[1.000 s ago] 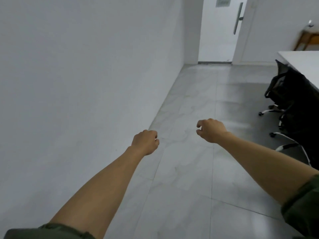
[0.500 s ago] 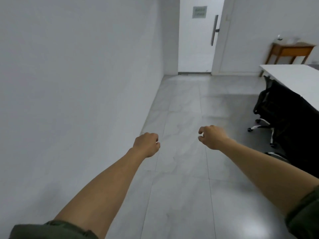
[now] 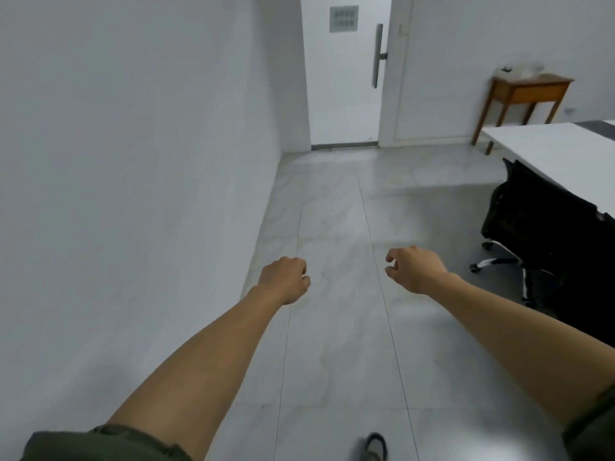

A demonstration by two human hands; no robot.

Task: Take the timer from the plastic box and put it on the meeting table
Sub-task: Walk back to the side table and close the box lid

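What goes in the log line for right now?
left hand: empty | right hand: empty | timer: unseen | white table: ahead right

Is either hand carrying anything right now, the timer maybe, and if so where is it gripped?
Nothing is held. The left hand is loosely curled and the right hand is half open, both in the air above the floor. No timer shows.

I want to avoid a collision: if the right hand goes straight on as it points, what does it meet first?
Probably nothing near: ahead of the right hand only bare floor shows, up to the far door. Depth is unclear.
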